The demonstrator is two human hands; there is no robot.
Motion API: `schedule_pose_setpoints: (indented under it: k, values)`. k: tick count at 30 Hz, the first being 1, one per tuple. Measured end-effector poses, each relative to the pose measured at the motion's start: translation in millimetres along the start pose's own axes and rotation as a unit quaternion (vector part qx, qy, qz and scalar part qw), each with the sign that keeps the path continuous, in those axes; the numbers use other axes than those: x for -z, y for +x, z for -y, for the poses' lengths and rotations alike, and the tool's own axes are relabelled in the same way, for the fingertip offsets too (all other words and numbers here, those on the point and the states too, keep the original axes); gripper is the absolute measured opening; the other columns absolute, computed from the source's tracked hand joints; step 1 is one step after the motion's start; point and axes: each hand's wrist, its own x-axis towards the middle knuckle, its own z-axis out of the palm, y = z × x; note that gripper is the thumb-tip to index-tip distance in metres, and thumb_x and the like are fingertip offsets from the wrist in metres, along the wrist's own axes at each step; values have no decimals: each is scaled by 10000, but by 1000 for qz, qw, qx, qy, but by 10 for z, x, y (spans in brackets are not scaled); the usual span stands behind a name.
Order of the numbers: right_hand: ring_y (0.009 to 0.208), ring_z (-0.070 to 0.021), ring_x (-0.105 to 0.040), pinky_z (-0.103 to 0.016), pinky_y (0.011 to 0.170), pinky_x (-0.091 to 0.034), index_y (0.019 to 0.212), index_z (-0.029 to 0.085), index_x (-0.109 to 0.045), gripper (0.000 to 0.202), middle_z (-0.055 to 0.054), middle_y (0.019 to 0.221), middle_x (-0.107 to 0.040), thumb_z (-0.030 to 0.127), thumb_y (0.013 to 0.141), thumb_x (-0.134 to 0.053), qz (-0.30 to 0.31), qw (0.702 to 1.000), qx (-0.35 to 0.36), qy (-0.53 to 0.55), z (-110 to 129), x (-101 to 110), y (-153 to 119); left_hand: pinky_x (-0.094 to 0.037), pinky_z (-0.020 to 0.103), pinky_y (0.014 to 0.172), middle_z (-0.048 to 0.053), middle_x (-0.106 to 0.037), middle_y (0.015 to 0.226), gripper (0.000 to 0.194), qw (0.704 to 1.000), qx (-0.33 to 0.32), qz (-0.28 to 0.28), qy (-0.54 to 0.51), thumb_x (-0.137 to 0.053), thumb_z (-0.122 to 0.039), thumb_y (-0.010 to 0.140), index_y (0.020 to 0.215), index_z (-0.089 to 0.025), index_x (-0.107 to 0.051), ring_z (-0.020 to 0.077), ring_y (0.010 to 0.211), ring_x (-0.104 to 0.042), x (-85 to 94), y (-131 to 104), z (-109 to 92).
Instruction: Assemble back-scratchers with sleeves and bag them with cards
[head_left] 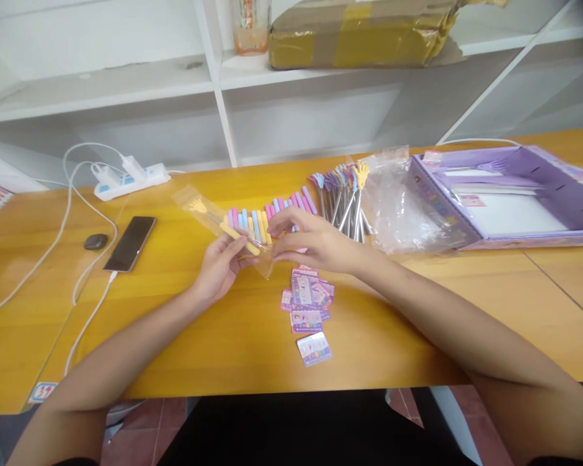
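My left hand is closed around a clear plastic sleeve with a yellow back scratcher inside. The scratcher's small hand-shaped head points up and left, its yellow handle toward me. My right hand is at the sleeve's near end, fingers curved and apart; whether they touch the film I cannot tell. Behind the hands lies a row of pink, blue and yellow handles, partly covered by my right hand. Several hand-headed metal rods are piled to the right. Small printed purple cards lie loosely stacked nearer me.
Empty clear bags lie against a purple box on the right. On the left are a phone on a cable, a black earbud-like case and a power strip. A taped carton sits on the shelf.
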Motion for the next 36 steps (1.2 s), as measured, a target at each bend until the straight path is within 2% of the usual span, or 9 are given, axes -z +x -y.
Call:
schedule_pose_setpoints:
  k: [5,11,15,20,22,25,29,32,36]
  values:
    - [1150,-226,-618,-407,1013,-546,998,219,-713,208,-83,1186,-613,411,1080,-707,-63,987,-132,73,72,-190,46,-670,309,712,55,-795,949,419,997,19,66,44,-986,-417,815,1065,-172,-754,178,783,-754,-28,-82,93]
    - [850,-153,-625,-318,767,-553,911,215,-554,300,-27,957,-657,437,1016,-727,-45,934,-302,186,139,-357,57,-638,301,648,39,-771,914,531,992,-13,89,89,-1034,-458,728,1063,-188,-723,182,764,-719,-30,-78,131]
    - [763,-144,-650,-297,654,-576,1145,220,-565,402,5,902,-678,434,918,-817,-42,881,-352,312,116,-357,76,-572,271,629,20,-739,813,440,986,-26,109,127,-1014,-382,768,1005,-178,-703,157,695,-677,-13,-58,154]
    - [732,-127,-670,-281,659,-592,944,196,-615,483,-3,825,-710,500,774,-950,-14,829,-410,380,16,-331,84,-581,293,674,35,-763,876,467,986,-11,101,129,-1016,-410,752,1038,-184,-724,182,744,-701,48,-31,145]
    - [719,-127,-691,-285,673,-603,915,203,-591,498,13,804,-710,504,761,-957,27,804,-421,419,66,-341,75,-578,273,693,31,-751,912,457,993,-25,49,103,-992,-461,774,1056,-186,-761,170,776,-695,81,14,96]
    - [736,-142,-732,-278,686,-587,874,206,-548,490,16,823,-729,476,784,-946,175,780,-399,449,271,-389,56,-560,234,672,0,-697,852,391,997,-59,-36,39,-961,-483,801,1001,-197,-785,131,732,-651,125,96,17]
    - [743,-147,-746,-236,645,-499,848,204,-535,452,22,799,-753,435,848,-923,334,772,-393,372,587,-445,64,-484,232,524,-20,-666,756,346,996,-40,-62,43,-973,-433,794,979,-210,-784,113,578,-578,163,124,56]
    - [683,-135,-711,-233,608,-434,802,204,-529,396,38,727,-724,369,902,-874,392,776,-395,296,724,-455,84,-410,241,443,-10,-711,819,371,996,-36,-60,62,-948,-475,819,1060,-227,-812,101,516,-542,178,90,162]
    - [624,-119,-655,-234,591,-386,774,204,-533,330,57,666,-684,251,907,-831,403,791,-384,254,847,-475,91,-493,232,538,18,-756,892,350,994,-60,-76,50,-947,-475,806,978,-202,-809,111,613,-620,180,80,201]
